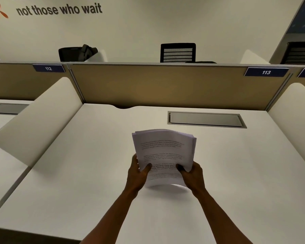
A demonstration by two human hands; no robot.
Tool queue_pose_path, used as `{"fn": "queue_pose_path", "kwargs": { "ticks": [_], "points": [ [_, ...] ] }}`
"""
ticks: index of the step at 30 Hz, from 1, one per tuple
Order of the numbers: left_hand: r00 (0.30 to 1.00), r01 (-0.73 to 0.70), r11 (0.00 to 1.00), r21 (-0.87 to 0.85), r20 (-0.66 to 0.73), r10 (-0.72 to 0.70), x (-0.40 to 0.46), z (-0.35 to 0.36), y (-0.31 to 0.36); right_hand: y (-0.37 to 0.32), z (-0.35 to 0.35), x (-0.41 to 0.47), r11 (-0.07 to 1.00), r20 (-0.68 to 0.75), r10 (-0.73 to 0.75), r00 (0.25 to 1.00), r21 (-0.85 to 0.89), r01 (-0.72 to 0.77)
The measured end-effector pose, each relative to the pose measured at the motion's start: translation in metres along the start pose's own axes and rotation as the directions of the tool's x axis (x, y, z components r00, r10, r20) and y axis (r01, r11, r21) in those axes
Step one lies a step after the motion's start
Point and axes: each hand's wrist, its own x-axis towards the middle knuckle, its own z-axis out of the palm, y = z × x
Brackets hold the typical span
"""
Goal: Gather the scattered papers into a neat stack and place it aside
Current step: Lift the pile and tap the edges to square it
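A stack of white printed papers (163, 152) is held over the middle of the white desk (77, 173), tilted up with its top edge curling away from me. My left hand (137, 173) grips the stack's lower left edge, thumb on the front sheet. My right hand (192, 175) grips the lower right edge the same way. The sheets lie together, with their top edges slightly fanned. I see no loose papers elsewhere on the desk.
A grey cable hatch (206, 119) is set into the desk at the back right. White curved dividers stand at the left (39, 120) and right (294, 120). A tan partition (165, 87) closes off the back. Office chairs stand beyond it.
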Motion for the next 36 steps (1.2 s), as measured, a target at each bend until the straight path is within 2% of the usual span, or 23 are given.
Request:
{"fn": "queue_pose_path", "kwargs": {
  "ticks": [2,4,5,7,9,10,11,13,15,17,19,22,25,27,28,30,33,36],
  "points": [
    [0.984,-0.101,0.988,0.119,-0.135,0.117,0.001,-0.005,0.015,-0.006,-0.005,0.003,0.995,0.013,-0.064,0.998,-0.076,0.065],
    [0.911,-0.259,0.911,0.322,-0.233,0.341,0.005,-0.014,0.039,-0.012,-0.010,0.005,0.985,0.027,-0.111,0.993,-0.129,0.114],
    [0.860,-0.345,0.842,0.415,-0.220,0.460,0.008,-0.019,0.053,-0.015,-0.012,0.007,0.982,0.036,-0.126,0.991,-0.141,0.129],
    [0.774,-0.482,0.681,0.552,-0.096,0.626,0.014,-0.028,0.088,-0.023,-0.014,0.010,0.973,0.058,-0.147,0.987,-0.170,0.155],
    [0.704,-0.573,0.505,0.646,0.073,0.706,0.024,-0.035,0.117,-0.034,-0.016,0.014,0.950,0.106,-0.184,0.977,-0.235,0.204],
    [0.696,-0.593,0.441,0.674,0.153,0.702,0.027,-0.038,0.129,-0.040,-0.016,0.017,0.935,0.138,-0.201,0.970,-0.268,0.232],
    [0.715,-0.600,0.422,0.679,0.219,0.664,0.032,-0.040,0.137,-0.046,-0.017,0.020,0.920,0.172,-0.215,0.961,-0.294,0.258],
    [0.802,-0.574,0.504,0.645,0.317,0.507,0.040,-0.045,0.151,-0.056,-0.019,0.024,0.895,0.232,-0.240,0.943,-0.324,0.307],
    [0.842,-0.539,0.594,0.597,0.377,0.385,0.041,-0.048,0.156,-0.064,-0.020,0.026,0.877,0.281,-0.257,0.925,-0.335,0.345],
    [0.862,-0.505,0.662,0.554,0.363,0.354,0.040,-0.047,0.152,-0.072,-0.025,0.027,0.870,0.342,-0.246,0.907,-0.335,0.362],
    [0.886,-0.461,0.738,0.493,0.305,0.349,0.039,-0.050,0.138,-0.078,-0.038,0.031,0.883,0.465,-0.168,0.869,-0.320,0.342],
    [0.937,-0.344,0.865,0.366,0.198,0.289,0.039,-0.068,0.108,-0.078,-0.079,0.038,0.956,0.614,0.022,0.789,-0.244,0.163],
    [0.978,-0.193,0.967,0.165,0.105,0.178,0.033,-0.082,0.080,-0.053,-0.113,0.041,0.997,0.626,0.006,0.780,0.053,-0.050],
    [0.990,-0.132,0.991,0.034,0.065,0.129,0.028,-0.084,0.063,-0.036,-0.112,0.033,0.944,0.657,-0.008,0.754,0.253,-0.211],
    [0.993,-0.106,0.994,-0.009,0.055,0.107,0.027,-0.083,0.054,-0.031,-0.104,0.028,0.924,0.665,-0.009,0.747,0.291,-0.248],
    [0.996,-0.065,0.995,-0.072,0.050,0.069,0.025,-0.077,0.042,-0.025,-0.086,0.020,0.916,0.624,0.019,0.781,0.303,-0.264],
    [0.998,-0.038,0.993,-0.107,0.048,0.044,0.025,-0.066,0.025,-0.017,-0.064,0.017,0.922,0.433,0.111,0.894,0.291,-0.256],
    [0.999,-0.013,0.990,-0.144,0.042,0.019,0.024,-0.063,0.010,-0.013,-0.052,0.015,0.935,0.283,0.167,0.944,0.258,-0.242]
  ]
}}
